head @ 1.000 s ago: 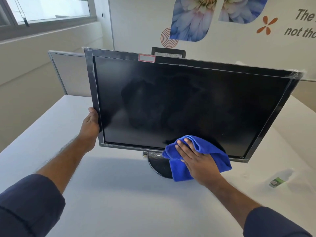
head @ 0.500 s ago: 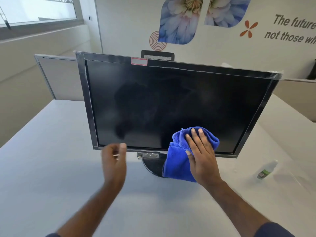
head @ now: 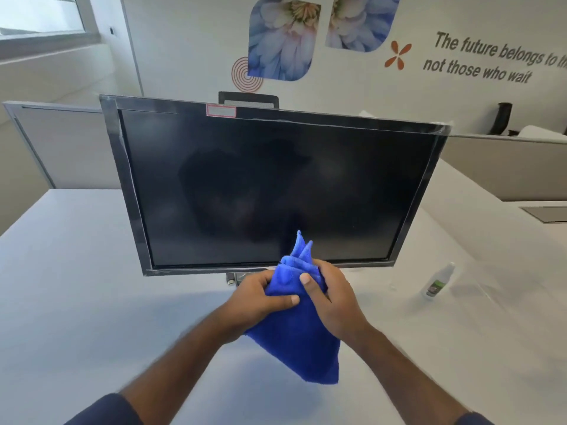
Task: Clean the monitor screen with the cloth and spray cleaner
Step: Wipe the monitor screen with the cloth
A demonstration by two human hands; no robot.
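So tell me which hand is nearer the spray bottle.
Right. The right hand grips the blue cloth on the side toward the spray bottle; the left hand grips the cloth's far side.

monitor [head: 270, 191]: stands on the table [head: 76, 302], facing the person
cloth [head: 299, 329]: before the monitor's lower edge, between both hands
left hand [head: 260, 297]: on the cloth's left side
right hand [head: 333, 297]: on the cloth's right side
spray bottle [head: 437, 282]: on the table, right of the monitor
partition [head: 61, 145]: behind the monitor, left
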